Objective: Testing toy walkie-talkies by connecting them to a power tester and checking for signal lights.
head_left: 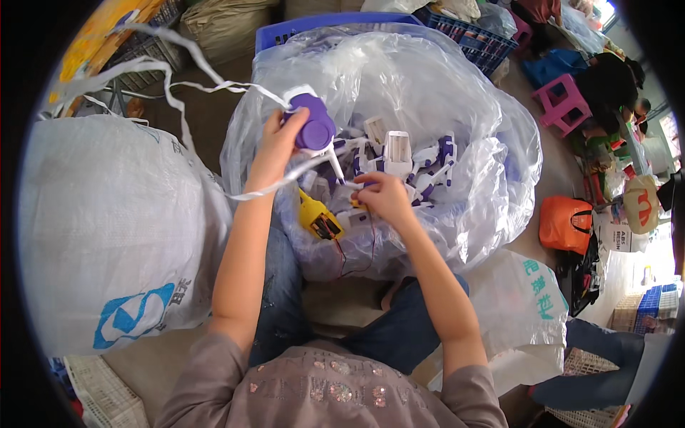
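My left hand (277,143) grips a purple-and-white plastic device (312,128) above the near left part of a lined bin. A thin white rod (335,165) sticks out of the device toward my right hand. White ribbon-like straps (168,78) trail near my left hand and cross my left forearm. My right hand (385,196) is closed in a pinch by the rod's end; what it holds is too small to name. Below hangs a yellow plastic part (317,216) with a dark inside and thin red and black wires (342,260). Several white-and-purple plastic parts (397,153) lie in the bin.
Clear plastic sheeting (492,157) lines the blue bin (267,34) ahead of my knees. A large white woven sack (121,235) stands close on my left. To the right are an orange bag (566,222), a pink stool (560,103) and a white sack (514,307). People are nearby.
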{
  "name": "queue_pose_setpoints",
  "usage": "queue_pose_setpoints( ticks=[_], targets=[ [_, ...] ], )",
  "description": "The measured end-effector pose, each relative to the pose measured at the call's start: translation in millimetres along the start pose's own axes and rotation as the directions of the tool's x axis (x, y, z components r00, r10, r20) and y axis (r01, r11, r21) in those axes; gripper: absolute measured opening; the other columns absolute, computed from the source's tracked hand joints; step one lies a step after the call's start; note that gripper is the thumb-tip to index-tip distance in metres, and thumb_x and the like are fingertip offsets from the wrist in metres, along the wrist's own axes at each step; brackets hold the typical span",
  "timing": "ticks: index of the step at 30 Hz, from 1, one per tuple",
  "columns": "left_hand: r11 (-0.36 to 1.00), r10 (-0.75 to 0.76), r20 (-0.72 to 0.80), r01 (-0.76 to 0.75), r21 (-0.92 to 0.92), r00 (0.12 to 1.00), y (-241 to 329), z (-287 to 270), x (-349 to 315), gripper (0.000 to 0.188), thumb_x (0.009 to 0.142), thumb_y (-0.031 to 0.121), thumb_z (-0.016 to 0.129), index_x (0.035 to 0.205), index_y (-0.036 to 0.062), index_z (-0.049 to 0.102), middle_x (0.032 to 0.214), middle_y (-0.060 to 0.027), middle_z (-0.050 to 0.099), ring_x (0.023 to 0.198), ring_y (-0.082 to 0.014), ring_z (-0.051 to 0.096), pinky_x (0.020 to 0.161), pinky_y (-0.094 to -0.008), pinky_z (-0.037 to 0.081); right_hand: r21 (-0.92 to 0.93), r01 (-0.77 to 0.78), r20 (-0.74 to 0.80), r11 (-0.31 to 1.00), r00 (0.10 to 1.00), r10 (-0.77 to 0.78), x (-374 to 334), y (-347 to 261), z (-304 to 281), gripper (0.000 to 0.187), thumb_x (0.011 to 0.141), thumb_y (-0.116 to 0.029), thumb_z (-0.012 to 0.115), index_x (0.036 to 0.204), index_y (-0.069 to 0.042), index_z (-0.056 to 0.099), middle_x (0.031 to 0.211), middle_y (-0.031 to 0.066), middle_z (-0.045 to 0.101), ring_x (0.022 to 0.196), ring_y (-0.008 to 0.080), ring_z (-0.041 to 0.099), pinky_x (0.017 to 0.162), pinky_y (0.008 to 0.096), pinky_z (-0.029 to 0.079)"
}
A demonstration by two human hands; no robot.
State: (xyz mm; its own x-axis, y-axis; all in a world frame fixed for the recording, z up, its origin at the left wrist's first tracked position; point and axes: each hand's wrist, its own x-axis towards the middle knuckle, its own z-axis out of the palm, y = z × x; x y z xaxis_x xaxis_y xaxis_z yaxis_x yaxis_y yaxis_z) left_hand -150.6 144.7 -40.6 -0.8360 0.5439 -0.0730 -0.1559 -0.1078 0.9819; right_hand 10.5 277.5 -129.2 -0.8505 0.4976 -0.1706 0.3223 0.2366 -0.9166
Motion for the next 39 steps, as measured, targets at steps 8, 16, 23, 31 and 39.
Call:
queue_pose_setpoints(
  ticks=[8, 16, 23, 31, 39],
  targets=[
    [0.534, -0.414, 0.388, 0.565, -0.63, 0.824, -17, -22, -14, 0.044, 0.082, 0.036, 0.053, 0.108, -0.0001, 0.057, 0.099, -0.0175, 0.064, 0.089, -0.0301, 0.062, 0.081, -0.0411, 0.049, 0.89, 0.143, -0.054, 0.433, 0.976, -0.21, -34, -83, -46, 0.034, 0.076, 0.0, 0.043, 0.107, 0.001, 0.057, 0.076, 0.0028, 0.051, 0.075, 0.0111, 0.048, 0.075, 0.0271, 0.043],
    [0.487, -0.167, 0.656, 0.64, -0.594, 0.736, -1, 18, -34, 0.052, 0.09, 0.034, 0.039, 0.126, -0.0034, 0.043, 0.126, -0.0235, 0.048, 0.114, -0.0421, 0.049, 0.091, -0.0667, 0.036, 0.954, 0.015, 0.121, 0.3, 0.895, -0.429, -34, -64, -39, 0.022, 0.068, -0.002, 0.038, 0.086, -0.001, 0.05, 0.054, 0.0007, 0.036, 0.065, 0.0143, 0.04, 0.079, 0.037, 0.048],
    [0.662, -0.094, 0.541, 0.458, -0.593, 0.836, -4, 15, -34, 0.049, 0.091, 0.035, 0.043, 0.121, -0.0035, 0.048, 0.116, -0.0201, 0.056, 0.104, -0.0316, 0.057, 0.09, -0.0465, 0.046, 0.534, 0.127, -0.125, 0.836, 0.99, -0.071, -42, -81, -20, 0.045, 0.093, -0.03, 0.048, 0.131, -0.011, 0.035, 0.093, 0.0048, 0.056, 0.081, 0.0125, 0.056, 0.068, 0.0285, 0.047],
    [0.792, -0.163, 0.342, 0.329, -0.514, 0.926, -9, 19, -45, 0.037, 0.087, 0.034, 0.058, 0.108, 0.0033, 0.057, 0.1, -0.0073, 0.063, 0.085, -0.0146, 0.062, 0.074, -0.0252, 0.05, 0.851, -0.057, 0.034, 0.522, 0.998, 0.054, -35, -67, -21, 0.036, 0.085, -0.008, 0.054, 0.12, -0.011, 0.045, 0.105, 0.009, 0.059, 0.087, 0.0187, 0.062, 0.072, 0.0313, 0.053],
    [0.456, -0.293, 0.723, 0.756, -0.469, 0.626, -18, -8, -22, 0.048, 0.094, 0.034, 0.043, 0.127, -0.0007, 0.039, 0.105, -0.0217, 0.059, 0.068, -0.0269, 0.066, 0.054, -0.0341, 0.058, 0.657, 0.413, -0.239, 0.631, 0.908, -0.345, -51, -68, -40, 0.03, 0.068, 0.002, 0.059, 0.093, -0.01, 0.048, 0.138, 0.0158, 0.034, 0.113, 0.0283, 0.052, 0.085, 0.0368, 0.045]
  ],
)
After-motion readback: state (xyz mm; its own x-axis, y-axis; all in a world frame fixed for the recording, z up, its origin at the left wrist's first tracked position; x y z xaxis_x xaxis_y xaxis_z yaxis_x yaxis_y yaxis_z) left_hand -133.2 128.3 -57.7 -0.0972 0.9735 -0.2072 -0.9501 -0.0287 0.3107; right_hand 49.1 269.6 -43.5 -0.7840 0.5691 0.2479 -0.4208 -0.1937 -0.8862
